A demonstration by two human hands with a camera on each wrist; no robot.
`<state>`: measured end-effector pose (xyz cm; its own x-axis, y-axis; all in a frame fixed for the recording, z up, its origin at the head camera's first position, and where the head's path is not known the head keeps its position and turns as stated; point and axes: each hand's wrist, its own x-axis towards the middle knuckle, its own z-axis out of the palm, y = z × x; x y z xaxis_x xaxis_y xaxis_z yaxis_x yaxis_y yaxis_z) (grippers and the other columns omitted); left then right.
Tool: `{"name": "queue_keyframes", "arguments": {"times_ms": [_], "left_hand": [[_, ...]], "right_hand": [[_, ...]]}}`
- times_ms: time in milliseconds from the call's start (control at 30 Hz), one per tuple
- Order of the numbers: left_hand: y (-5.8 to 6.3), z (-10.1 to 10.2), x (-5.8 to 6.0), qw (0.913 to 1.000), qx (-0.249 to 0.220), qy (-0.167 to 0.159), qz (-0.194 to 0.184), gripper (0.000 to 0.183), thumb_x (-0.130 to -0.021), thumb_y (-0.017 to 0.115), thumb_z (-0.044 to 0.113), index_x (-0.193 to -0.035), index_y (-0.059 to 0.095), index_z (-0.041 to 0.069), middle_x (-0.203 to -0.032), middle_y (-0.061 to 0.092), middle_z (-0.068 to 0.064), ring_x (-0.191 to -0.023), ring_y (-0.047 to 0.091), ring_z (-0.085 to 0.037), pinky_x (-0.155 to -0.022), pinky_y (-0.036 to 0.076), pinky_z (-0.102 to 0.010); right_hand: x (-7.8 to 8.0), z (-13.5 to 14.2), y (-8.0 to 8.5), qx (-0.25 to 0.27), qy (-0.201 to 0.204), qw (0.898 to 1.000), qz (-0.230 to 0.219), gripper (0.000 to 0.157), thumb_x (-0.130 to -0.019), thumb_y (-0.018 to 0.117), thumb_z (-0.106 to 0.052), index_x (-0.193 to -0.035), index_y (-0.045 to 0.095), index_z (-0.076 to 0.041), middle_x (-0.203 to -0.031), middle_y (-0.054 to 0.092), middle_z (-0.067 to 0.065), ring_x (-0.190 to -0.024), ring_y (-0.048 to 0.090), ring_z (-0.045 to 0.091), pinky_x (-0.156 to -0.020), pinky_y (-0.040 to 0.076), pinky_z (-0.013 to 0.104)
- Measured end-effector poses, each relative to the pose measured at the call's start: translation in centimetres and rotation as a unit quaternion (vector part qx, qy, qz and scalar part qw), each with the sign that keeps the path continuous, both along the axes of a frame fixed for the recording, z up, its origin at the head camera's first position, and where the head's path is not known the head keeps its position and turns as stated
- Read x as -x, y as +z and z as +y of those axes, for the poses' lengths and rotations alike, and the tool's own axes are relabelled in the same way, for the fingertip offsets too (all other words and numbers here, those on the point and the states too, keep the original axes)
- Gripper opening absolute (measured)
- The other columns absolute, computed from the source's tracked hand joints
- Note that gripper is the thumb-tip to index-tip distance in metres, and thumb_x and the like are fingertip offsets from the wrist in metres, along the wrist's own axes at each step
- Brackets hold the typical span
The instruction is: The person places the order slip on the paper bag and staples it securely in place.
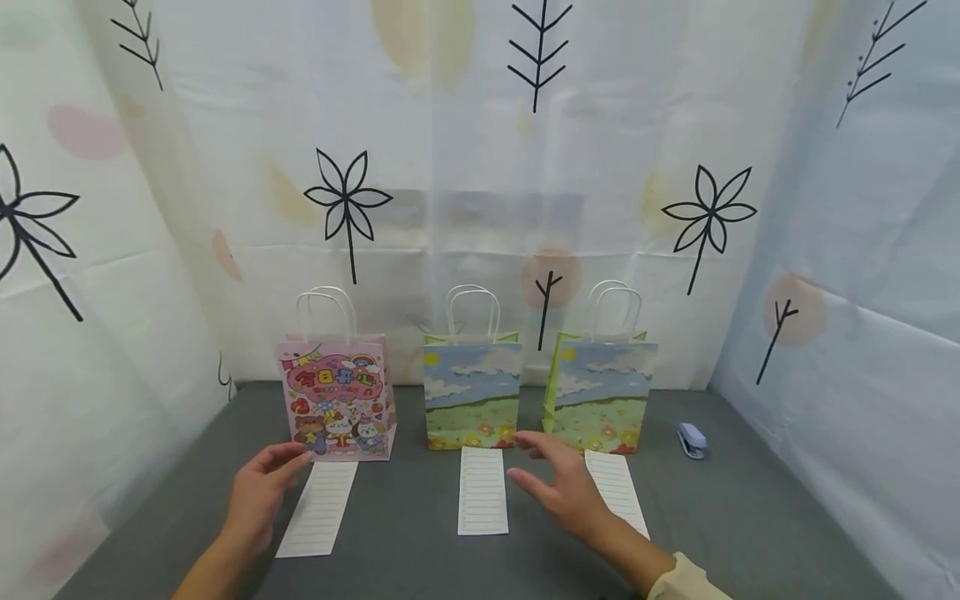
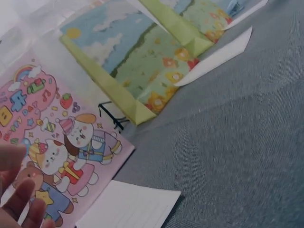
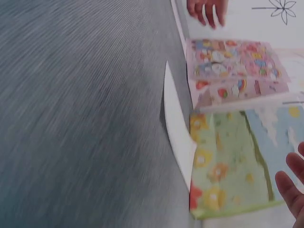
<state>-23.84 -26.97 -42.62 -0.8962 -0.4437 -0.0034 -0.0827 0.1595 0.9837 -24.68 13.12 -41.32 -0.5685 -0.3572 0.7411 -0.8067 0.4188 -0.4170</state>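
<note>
Three paper gift bags with white handles stand in a row. The pink cartoon bag [image 1: 337,400] is on the left, a blue-and-green meadow bag [image 1: 472,396] in the middle and a matching meadow bag [image 1: 603,392] on the right. A lined paper strip lies before each: the left strip [image 1: 318,510], the middle strip [image 1: 483,492] and the right strip [image 1: 617,492]. My left hand [image 1: 258,492] hovers by the pink bag's lower left corner, fingers relaxed and holding nothing. Between the middle and right strips, my right hand [image 1: 558,483] is held with loosely spread fingers and nothing in them.
A small lavender stapler [image 1: 692,440] lies on the grey table [image 1: 405,558], right of the bags. White patterned curtains [image 1: 480,125] enclose the table at the back and both sides. A dark hook-shaped piece [image 1: 223,371] shows at the back left corner.
</note>
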Motion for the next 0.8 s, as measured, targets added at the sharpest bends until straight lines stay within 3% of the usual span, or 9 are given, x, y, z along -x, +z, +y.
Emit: {"name": "queue_keyframes", "arguments": {"times_ms": [167,300,400,533,633,800], "left_hand": [[-0.6,0.2,0.6,0.9987,0.046,0.008,-0.019,0.041,-0.091,0.069,0.024,-0.120,0.057,-0.002,-0.125,0.055,-0.021,-0.113,0.048,-0.031,-0.090,0.041,-0.048],[-1.0,-0.2,1.1,0.9940,0.106,-0.005,-0.024,0.037,-0.092,0.068,0.023,-0.117,0.059,-0.003,-0.120,0.058,-0.023,-0.110,0.050,-0.034,-0.083,0.042,-0.047],[-1.4,-0.7,1.4,0.9832,0.178,-0.020,-0.037,0.036,-0.091,0.069,0.025,-0.112,0.061,-0.003,-0.112,0.061,-0.021,-0.103,0.052,-0.034,-0.075,0.041,-0.043],[-1.8,-1.3,1.8,0.9574,0.281,-0.042,-0.053,0.039,-0.088,0.072,0.031,-0.106,0.064,-0.002,-0.100,0.065,-0.017,-0.091,0.057,-0.032,-0.070,0.041,-0.044],[-1.8,-1.5,2.0,0.9410,0.329,-0.055,-0.055,0.040,-0.086,0.073,0.034,-0.104,0.066,-0.001,-0.093,0.066,-0.013,-0.084,0.059,-0.029,-0.068,0.041,-0.044],[-1.7,-1.3,2.2,0.9335,0.348,-0.057,-0.063,0.040,-0.084,0.074,0.035,-0.102,0.065,0.000,-0.087,0.064,-0.009,-0.078,0.058,-0.026,-0.065,0.040,-0.041]], "right_hand": [[0.4,-2.0,0.3,0.022,0.028,0.998,-0.044,0.038,-0.088,0.071,-0.010,-0.125,0.061,-0.008,-0.114,0.066,0.004,-0.100,0.063,0.024,-0.082,0.051,0.039],[0.7,-3.4,0.5,0.031,0.032,0.995,-0.091,0.037,-0.091,0.070,-0.016,-0.126,0.060,-0.008,-0.116,0.065,0.003,-0.101,0.063,0.023,-0.084,0.051,0.041],[0.9,-4.4,0.6,0.035,0.039,0.990,-0.129,0.038,-0.092,0.069,-0.020,-0.127,0.060,-0.008,-0.119,0.064,0.004,-0.103,0.063,0.026,-0.086,0.050,0.042],[1.3,-5.7,0.9,0.031,0.046,0.983,-0.173,0.042,-0.094,0.066,-0.026,-0.130,0.057,-0.007,-0.124,0.062,0.007,-0.109,0.060,0.028,-0.088,0.049,0.044],[1.8,-6.5,0.9,0.028,0.052,0.978,-0.198,0.045,-0.097,0.062,-0.030,-0.132,0.054,-0.004,-0.127,0.059,0.011,-0.112,0.058,0.029,-0.090,0.047,0.047],[2.3,-7.9,1.2,0.023,0.057,0.972,-0.227,0.050,-0.098,0.060,-0.033,-0.134,0.051,-0.001,-0.128,0.058,0.015,-0.113,0.056,0.030,-0.091,0.046,0.051]]}}
